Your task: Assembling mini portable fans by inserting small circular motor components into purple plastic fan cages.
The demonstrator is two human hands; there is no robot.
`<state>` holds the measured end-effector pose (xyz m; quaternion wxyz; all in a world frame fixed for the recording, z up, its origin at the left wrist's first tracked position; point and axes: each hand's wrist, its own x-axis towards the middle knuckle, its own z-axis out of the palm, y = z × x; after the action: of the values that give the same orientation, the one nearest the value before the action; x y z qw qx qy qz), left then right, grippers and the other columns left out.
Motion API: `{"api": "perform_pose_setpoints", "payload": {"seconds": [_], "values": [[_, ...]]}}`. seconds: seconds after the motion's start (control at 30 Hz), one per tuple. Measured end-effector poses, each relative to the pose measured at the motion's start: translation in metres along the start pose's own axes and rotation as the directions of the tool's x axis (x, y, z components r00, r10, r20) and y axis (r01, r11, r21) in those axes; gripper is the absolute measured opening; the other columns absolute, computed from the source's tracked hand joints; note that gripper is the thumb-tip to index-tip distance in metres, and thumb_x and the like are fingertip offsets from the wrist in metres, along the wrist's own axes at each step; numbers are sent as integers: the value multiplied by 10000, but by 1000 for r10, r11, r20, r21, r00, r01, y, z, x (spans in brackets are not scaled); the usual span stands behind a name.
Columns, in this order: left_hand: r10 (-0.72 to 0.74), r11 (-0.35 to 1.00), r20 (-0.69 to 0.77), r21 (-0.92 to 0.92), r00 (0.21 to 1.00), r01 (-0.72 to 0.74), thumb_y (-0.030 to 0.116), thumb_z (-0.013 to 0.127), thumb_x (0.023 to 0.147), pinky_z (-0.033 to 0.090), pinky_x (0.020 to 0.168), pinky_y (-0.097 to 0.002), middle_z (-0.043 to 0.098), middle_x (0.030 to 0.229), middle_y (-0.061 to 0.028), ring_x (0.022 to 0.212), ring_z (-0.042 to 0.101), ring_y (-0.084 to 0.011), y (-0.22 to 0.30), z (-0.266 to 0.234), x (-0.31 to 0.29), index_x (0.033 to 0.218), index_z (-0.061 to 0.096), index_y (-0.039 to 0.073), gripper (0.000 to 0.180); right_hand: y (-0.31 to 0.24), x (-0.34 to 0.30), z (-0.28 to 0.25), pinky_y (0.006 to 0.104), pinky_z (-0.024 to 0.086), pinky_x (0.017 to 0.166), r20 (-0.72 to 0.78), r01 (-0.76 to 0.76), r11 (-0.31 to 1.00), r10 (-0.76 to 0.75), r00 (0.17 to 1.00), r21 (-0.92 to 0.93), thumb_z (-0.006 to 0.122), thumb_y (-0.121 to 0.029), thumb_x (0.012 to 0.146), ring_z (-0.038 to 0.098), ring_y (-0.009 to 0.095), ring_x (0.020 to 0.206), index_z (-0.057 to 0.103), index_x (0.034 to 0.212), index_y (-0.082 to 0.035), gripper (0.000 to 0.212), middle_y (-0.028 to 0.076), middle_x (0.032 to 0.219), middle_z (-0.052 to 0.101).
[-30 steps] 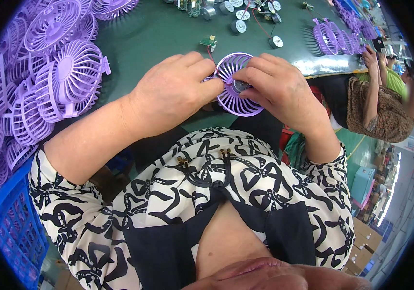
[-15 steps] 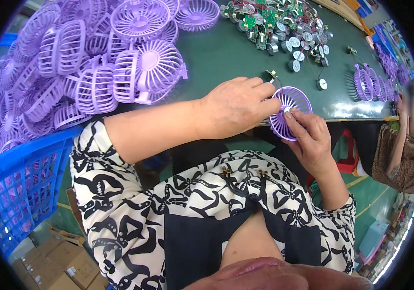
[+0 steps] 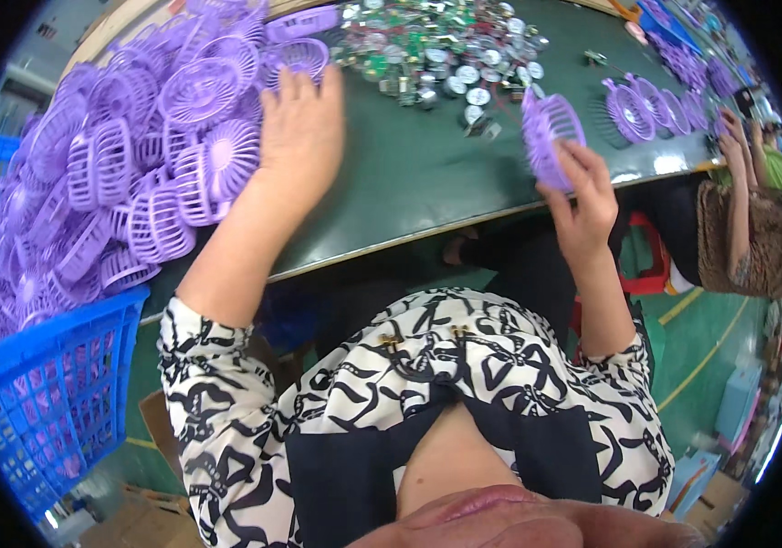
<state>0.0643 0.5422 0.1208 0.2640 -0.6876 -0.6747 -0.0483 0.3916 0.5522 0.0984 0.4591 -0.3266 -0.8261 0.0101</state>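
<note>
The left hand [image 3: 299, 137], fingers spread, rests on the far-left grille pile [image 3: 135, 173]; the right hand [image 3: 582, 196] is clamped on one purple grille [image 3: 548, 135] at right.

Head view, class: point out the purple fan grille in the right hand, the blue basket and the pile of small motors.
Fan grille [image 3: 548, 137], head view, on its ribbed side above the fingers.
Blue basket [image 3: 44, 342], head view, on its top rim.
Motor pile [image 3: 436, 46], head view, on the middle of the heap.

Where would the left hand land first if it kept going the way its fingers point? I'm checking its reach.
Probably on the purple fan grilles just beyond the left hand's fingertips; depth is unclear.
</note>
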Motion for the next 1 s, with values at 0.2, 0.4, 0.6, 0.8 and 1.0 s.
{"api": "perform_pose_setpoints", "payload": {"seconds": [0.2, 0.4, 0.6, 0.8, 1.0], "values": [[107, 924, -347, -313, 932, -222, 46, 637, 822, 497, 788, -398, 637, 899, -85, 854, 633, -273, -5, -2, 4, 1162, 587, 79, 345, 64, 17, -15, 370, 506, 842, -116, -240, 960, 225, 968, -141, 752, -110, 803, 635, 295, 984, 694, 1094, -18, 311, 141, 1087, 650], [361, 579, -373, -629, 855, -519, 29, 748, 751, 512, 693, -384, 643, 879, -105, 762, 627, -283, 20, -21, -22, 1263, 591, 81, 537, 89, 23, -15, 425, 464, 896, -79, -220, 660, 237, 968, -718, 733, -199, 826, 595, 323, 1061, 691, 1140, -72, 341, 135, 1135, 649], [463, 394, -372, -727, 804, -563, 92, 791, 688, 503, 762, -411, 627, 1005, -127, 870, 602, -323, 23, -36, -26, 1329, 523, 45, 696, 9, 24, 5, 427, 468, 798, 81, -153, 936, 187, 979, -318, 758, -221, 802, 607, 308, 934, 670, 1062, -63, 317, 111, 998, 630], [493, 684, 57, -642, 868, -346, 269, 814, 719, 293, 1129, -583, 398, 1484, -152, 1412, 339, -373, -2, -34, -24, 1390, 476, 143, 762, 10, 26, 18, 403, 479, 752, 190, -218, 922, 288, 939, -321, 740, -186, 817, 624, 292, 891, 653, 1030, -70, 257, 83, 954, 623], [429, 664, 61, -697, 901, -269, 121, 760, 759, 421, 1028, -447, 456, 1398, -200, 1220, 503, -410, -1, -29, -27, 1261, 533, 68, 554, 10, 31, 18, 430, 492, 718, 228, -204, 926, 284, 931, -318, 728, -193, 834, 633, 318, 823, 641, 1018, -70, 238, 92, 916, 622]]}}
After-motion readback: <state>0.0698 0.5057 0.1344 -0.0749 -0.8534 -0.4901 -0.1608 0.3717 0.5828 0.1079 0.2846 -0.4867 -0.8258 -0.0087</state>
